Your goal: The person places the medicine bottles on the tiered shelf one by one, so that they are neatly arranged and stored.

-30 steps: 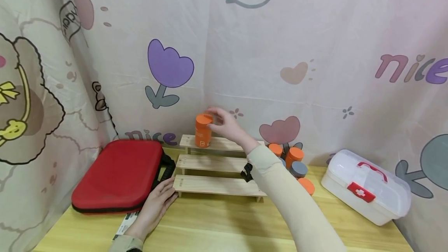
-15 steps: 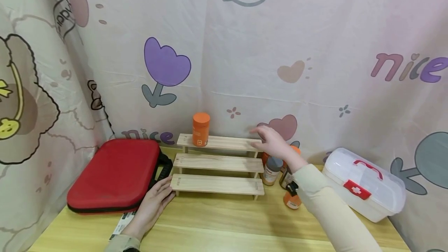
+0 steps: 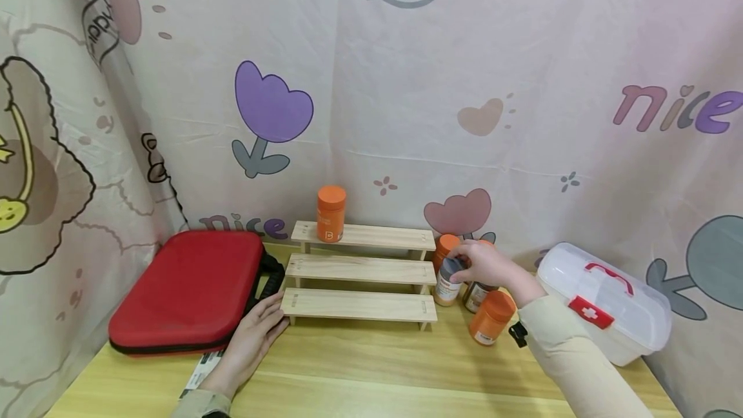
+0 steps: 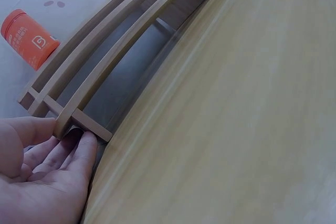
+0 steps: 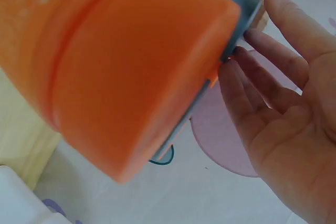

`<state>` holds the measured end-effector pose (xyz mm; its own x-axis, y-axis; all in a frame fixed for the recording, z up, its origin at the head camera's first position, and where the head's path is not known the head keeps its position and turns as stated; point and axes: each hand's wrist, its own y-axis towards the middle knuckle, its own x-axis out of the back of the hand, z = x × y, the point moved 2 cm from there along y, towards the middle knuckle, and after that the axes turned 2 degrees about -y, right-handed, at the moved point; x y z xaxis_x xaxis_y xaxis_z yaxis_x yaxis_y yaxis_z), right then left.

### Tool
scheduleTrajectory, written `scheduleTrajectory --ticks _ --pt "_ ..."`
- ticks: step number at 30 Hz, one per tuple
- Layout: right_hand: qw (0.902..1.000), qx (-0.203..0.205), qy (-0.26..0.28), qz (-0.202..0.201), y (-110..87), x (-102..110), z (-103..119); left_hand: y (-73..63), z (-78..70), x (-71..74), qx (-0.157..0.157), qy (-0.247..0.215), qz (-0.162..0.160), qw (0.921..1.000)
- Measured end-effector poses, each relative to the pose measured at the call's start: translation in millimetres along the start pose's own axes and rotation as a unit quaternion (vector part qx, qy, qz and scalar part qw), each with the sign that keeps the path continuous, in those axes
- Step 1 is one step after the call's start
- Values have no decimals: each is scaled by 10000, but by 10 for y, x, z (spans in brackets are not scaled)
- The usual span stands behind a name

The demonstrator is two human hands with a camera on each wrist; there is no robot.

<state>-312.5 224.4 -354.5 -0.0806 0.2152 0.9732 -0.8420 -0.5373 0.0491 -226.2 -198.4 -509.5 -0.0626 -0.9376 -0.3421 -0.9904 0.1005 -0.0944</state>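
Note:
My left hand [image 3: 253, 334] is at the left end of a three-tier wooden rack [image 3: 360, 306]. In the left wrist view its thumb and fingers hold the corner of the lowest shelf [image 4: 100, 80]. A single orange pill bottle [image 3: 331, 217] stands upright on the top tier, left side. To the right of the rack, my right hand [image 3: 490, 264] reaches over a pill bottle with a grey cap [image 3: 447, 286]. The right wrist view shows its fingertips at that grey cap [image 5: 245, 14], with the thumb spread apart from it. A nearer orange bottle [image 5: 142, 72] hides much there.
Several bottles cluster right of the rack, among them an orange one [image 3: 447, 249], a dark one [image 3: 477, 297] and a front orange one [image 3: 492, 318]. A red case [image 3: 188, 286] lies at left. A clear-lidded white first-aid box [image 3: 604, 302] stands at right, before a patterned curtain.
My right hand has let go of the orange bottle on the top tier and moved right and down to the grey-capped bottle. The left hand stays at the rack.

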Motion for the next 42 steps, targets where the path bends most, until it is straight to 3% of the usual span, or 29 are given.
scheduleTrajectory --ticks 5,17,27,42 --pt "9998 73 34 -163 8 -62 -49 3 8 7 18 34 -31 10000" --pt "9979 -257 546 -239 30 -142 -73 14 -18 26 -40 106 -80 9999" --pt "9955 -270 750 -505 -59 -171 -55 17 19 24 -31 15 -67 10000" --pt "9864 -480 893 -1298 -132 186 161 9 12 9 -17 -23 -50 10000"
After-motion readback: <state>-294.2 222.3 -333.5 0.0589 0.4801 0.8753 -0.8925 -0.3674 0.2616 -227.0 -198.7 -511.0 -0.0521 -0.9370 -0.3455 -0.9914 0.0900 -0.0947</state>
